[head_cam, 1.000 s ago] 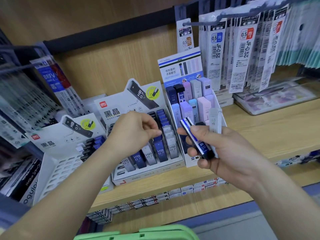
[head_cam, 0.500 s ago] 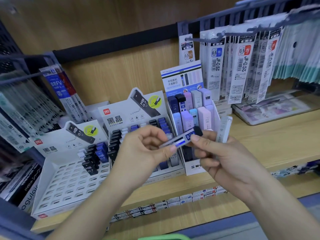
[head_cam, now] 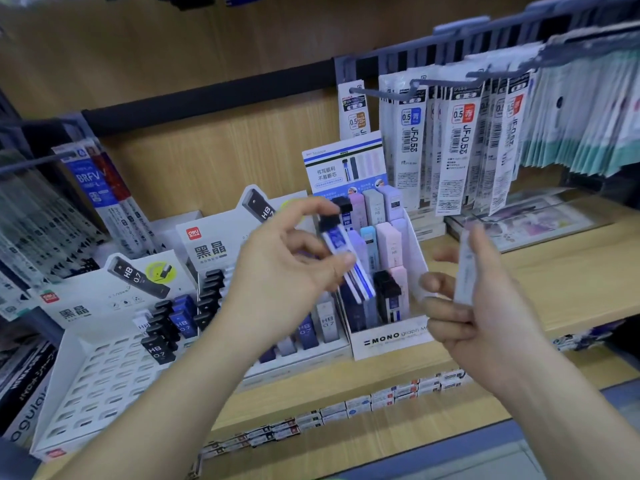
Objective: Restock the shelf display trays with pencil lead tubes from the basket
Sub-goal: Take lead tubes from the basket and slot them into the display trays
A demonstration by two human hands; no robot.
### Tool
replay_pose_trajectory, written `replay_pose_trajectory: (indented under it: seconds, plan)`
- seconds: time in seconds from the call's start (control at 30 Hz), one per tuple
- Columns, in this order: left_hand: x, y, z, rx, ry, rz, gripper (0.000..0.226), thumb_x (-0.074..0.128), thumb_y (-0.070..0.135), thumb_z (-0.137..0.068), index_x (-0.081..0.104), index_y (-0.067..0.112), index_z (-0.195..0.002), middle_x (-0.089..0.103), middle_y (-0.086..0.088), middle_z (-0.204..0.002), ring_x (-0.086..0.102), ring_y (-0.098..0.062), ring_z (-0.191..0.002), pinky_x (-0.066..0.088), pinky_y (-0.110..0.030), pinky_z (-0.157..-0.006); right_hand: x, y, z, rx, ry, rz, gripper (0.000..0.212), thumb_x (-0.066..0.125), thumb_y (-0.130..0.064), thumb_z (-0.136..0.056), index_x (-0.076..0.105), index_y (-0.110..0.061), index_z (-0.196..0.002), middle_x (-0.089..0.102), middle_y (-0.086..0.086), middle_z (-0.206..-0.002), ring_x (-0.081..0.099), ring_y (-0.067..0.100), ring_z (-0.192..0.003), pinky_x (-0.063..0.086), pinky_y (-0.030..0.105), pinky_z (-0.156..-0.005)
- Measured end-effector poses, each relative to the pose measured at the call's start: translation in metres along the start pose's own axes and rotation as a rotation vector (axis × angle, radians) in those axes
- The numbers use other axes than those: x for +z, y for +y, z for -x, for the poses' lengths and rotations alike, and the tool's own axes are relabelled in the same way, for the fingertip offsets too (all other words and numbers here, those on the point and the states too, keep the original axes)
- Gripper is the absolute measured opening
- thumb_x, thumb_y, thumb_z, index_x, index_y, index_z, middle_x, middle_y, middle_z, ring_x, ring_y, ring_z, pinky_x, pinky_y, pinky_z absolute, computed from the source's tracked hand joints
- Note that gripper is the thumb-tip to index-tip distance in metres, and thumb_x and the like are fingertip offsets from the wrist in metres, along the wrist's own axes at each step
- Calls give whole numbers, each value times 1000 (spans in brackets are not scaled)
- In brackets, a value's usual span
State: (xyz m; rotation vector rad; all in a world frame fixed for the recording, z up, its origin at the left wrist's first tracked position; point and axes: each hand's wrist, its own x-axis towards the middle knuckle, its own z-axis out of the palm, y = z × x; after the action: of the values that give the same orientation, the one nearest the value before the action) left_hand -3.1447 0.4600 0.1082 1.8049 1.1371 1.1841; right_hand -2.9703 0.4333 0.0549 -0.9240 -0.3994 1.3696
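My left hand (head_cam: pixel 289 258) pinches a blue-and-white lead tube with a black cap (head_cam: pixel 341 252) and holds it tilted over the front row of the white MONO display tray (head_cam: pixel 388 337). That tray holds pastel and dark tubes standing upright. My right hand (head_cam: pixel 481 306) is just right of the tray and holds a pale, translucent tube (head_cam: pixel 465 268) upright between thumb and fingers. Two white trays stand to the left: the middle one (head_cam: pixel 298 362) holds black and blue HB 0.7 tubes, the left one (head_cam: pixel 86 382) has many empty slots. The basket is out of view.
Everything stands on a wooden shelf (head_cam: pixel 571 271). Refill packs (head_cam: pixel 460 143) hang from hooks above at the right, and more packs (head_cam: pixel 100 188) hang at the left. Flat clear-wrapped packs (head_cam: pixel 533 220) lie at the back right. Small boxes line the lower shelf (head_cam: pixel 381 400).
The blue-and-white tube passed from my right hand to my left hand, which carried it up over the MONO tray. My right hand drew back to the right, keeping the pale tube.
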Motion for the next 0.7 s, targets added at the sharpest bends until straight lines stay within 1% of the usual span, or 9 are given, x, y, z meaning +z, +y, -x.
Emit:
replay_pose_trajectory:
  seconds: [0.1,0.17,0.2,0.3,0.43,0.5,0.57,0.63,0.7]
  plan:
    - [4,-6,-10,9,72,-19,32,75,6,-79,61,29,-95,63,-19,-73,70,-26,-61,59,-35,-64,-15,-8,-7,-48,140,-58,30,49,-51,-96,48,-23,-86,45,2,-65,22,6,-35,14,11,-32]
    - [12,-14,-11,21,37,-89,33,76,7,-78,63,34,-93,62,-12,-72,69,-28,-63,59,-37,-66,-22,-10,-10,-58,181,-36,23,47,-41,-98,51,-21,-85,46,2,-66,26,8,-37,15,14,-33]
    - [17,-18,-11,30,16,-136,34,77,9,-78,63,37,-91,61,-8,-72,68,-26,-63,58,-37,-68,-24,-10,-10,-58,178,-14,22,46,-37,-98,54,-19,-87,47,2,-66,30,9,-39,17,15,-33]
    - [28,-28,-8,85,-8,-288,31,79,12,-77,63,35,-90,58,6,-74,63,-15,-61,53,-24,-66,-27,-10,-11,-62,146,84,26,45,-33,-101,65,-17,-98,50,1,-66,40,10,-46,25,18,-34]
    - [38,-34,-8,162,-50,-422,28,80,12,-75,65,31,-89,62,12,-74,59,-10,-63,52,-27,-71,-32,-12,-11,-62,131,117,27,46,-26,-98,69,-13,-106,47,1,-67,39,11,-46,28,20,-36]
    - [37,-30,-9,175,-47,-452,26,79,11,-76,67,31,-87,63,15,-74,56,-6,-62,51,-22,-71,-33,-14,-12,-48,111,83,32,43,-23,-96,70,-10,-108,46,2,-68,39,11,-46,28,21,-36]
    - [34,-21,-16,175,23,-352,27,79,8,-75,67,31,-83,63,12,-71,54,-3,-60,50,-16,-67,-34,-15,-11,-58,83,45,35,41,-20,-96,70,-6,-108,44,3,-71,42,12,-49,32,23,-38]
    - [34,-11,-26,161,76,-177,28,80,6,-73,67,30,-79,65,15,-70,56,-3,-60,51,-14,-67,-35,-17,-9,-80,69,23,34,41,-18,-98,71,-4,-106,45,5,-76,48,16,-58,42,26,-42]
    - [43,-7,-35,147,54,-161,26,81,8,-72,67,29,-78,64,22,-69,58,-4,-58,50,-13,-66,-37,-18,-9,-91,80,10,33,42,-17,-99,71,-3,-106,49,10,-85,53,20,-68,51,28,-49]
